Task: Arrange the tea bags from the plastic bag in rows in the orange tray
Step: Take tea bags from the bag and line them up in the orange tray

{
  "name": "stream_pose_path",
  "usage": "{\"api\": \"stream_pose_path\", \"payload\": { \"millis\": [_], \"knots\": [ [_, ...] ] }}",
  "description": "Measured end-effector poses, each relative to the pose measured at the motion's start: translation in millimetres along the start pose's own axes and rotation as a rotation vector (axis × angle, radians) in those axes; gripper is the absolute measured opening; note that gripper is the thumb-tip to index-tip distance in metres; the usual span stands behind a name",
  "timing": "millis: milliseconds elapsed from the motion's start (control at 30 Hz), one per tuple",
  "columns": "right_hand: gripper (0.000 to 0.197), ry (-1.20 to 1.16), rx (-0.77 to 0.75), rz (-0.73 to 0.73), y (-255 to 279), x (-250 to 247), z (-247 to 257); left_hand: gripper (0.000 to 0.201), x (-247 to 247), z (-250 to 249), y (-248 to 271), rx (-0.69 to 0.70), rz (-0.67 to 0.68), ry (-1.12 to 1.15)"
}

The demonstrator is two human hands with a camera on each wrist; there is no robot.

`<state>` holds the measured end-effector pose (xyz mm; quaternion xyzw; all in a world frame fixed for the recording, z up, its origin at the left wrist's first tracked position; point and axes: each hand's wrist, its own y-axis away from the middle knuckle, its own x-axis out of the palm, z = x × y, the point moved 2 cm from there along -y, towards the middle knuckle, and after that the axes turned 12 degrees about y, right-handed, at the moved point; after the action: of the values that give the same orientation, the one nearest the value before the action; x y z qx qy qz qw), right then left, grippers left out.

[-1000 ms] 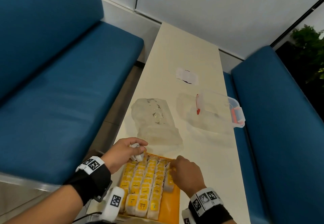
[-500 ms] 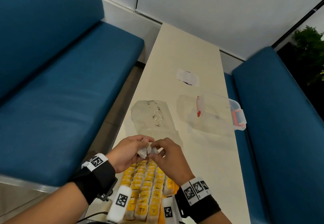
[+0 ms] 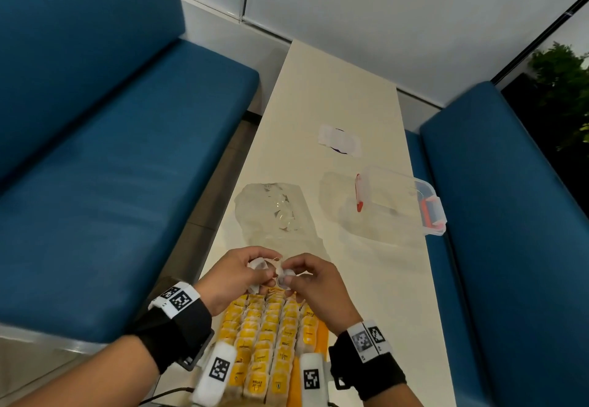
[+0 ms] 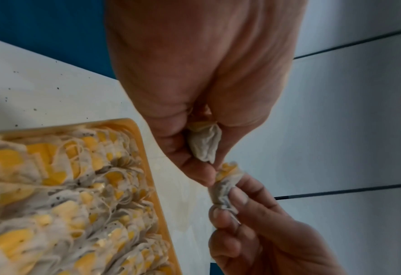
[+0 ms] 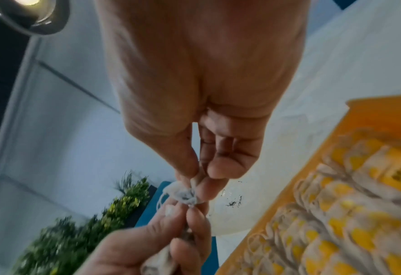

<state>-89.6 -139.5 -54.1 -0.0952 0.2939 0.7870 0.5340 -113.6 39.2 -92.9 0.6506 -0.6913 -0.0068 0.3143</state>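
Note:
The orange tray (image 3: 322,339) lies at the table's near end, filled with rows of yellow-tagged tea bags (image 3: 267,336). Just above its far edge my two hands meet. My left hand (image 3: 264,274) grips a crumpled white tea bag (image 4: 205,143) between thumb and fingers. My right hand (image 3: 288,279) pinches a second tea bag (image 4: 225,184) that touches the first, and thin strings show between them. In the right wrist view that tea bag (image 5: 185,193) sits at the right hand's fingertips. The clear plastic bag (image 3: 274,212) lies flat on the table just beyond my hands.
A clear plastic box (image 3: 398,202) with red latches stands at the table's right edge. A white slip of paper (image 3: 339,140) lies farther back. Blue benches flank the narrow cream table (image 3: 366,279) on the left (image 3: 111,183) and right (image 3: 510,215).
My right hand has left the tea bags in the tray and risen to the left hand. Both hands now hold tea bags together above the tray's far edge.

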Motion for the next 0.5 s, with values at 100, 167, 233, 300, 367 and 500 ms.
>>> {"api": "stream_pose_path", "payload": {
  "millis": [100, 167, 233, 300, 367, 500],
  "knots": [
    [0.015, -0.131, 0.013, 0.029, 2, -1, -4, 0.034, 1, 0, 1, 0.031, 0.056, -0.086],
    [0.013, -0.178, 0.031, 0.048, 2, -2, -6, 0.027, 2, -2, 2, 0.033, 0.072, -0.078],
    [0.011, -0.188, 0.034, 0.063, 2, -2, -7, 0.013, 2, -4, 1, 0.049, 0.07, -0.086],
    [0.011, -0.192, 0.038, 0.086, 3, -2, -5, 0.003, 3, -6, 2, 0.066, 0.067, -0.104],
    [0.01, -0.192, 0.05, 0.106, 5, -5, -1, 0.003, 4, -8, 2, 0.091, 0.053, -0.136],
    [0.009, 0.033, -0.06, -0.053, 8, -10, 7, 0.004, 5, -9, 1, 0.145, -0.009, -0.157]
  ]
}}
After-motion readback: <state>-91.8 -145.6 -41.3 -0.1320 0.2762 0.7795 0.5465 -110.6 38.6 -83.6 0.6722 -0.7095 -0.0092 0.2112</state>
